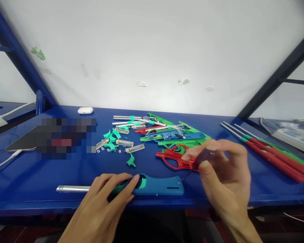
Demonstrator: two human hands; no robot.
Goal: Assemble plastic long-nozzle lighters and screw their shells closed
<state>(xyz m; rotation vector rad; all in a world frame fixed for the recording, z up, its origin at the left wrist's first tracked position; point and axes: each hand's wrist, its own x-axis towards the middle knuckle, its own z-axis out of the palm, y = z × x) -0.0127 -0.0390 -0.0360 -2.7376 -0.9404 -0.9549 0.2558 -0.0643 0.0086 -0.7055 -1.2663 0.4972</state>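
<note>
A blue long-necked lighter (pixel 164 185) lies on its side near the table's front edge, its silver tube (pixel 72 188) pointing left. My left hand (pixel 103 192) is closed around its middle, by the green trigger. Between the thumb and fingers of my right hand (pixel 223 172) is a small screwdriver (pixel 204 157) with a dark handle. Its thin shaft slants down left to the right end of the lighter body; whether the tip touches is too small to tell. Just behind my right hand lie red casing halves (pixel 174 158). A loose green trigger (pixel 131 160) rests behind the lighter.
Several clear fuel tanks (pixel 134 148), green triggers (pixel 112 135), metal tubes (pixel 126 118) and blue and green casings (pixel 197 135) lie mid-table. Several whole lighters (pixel 273 155) lie at right. A phone (pixel 22 138) and a white earbud case (pixel 85 110) are at left; a wall (pixel 154 50) stands behind.
</note>
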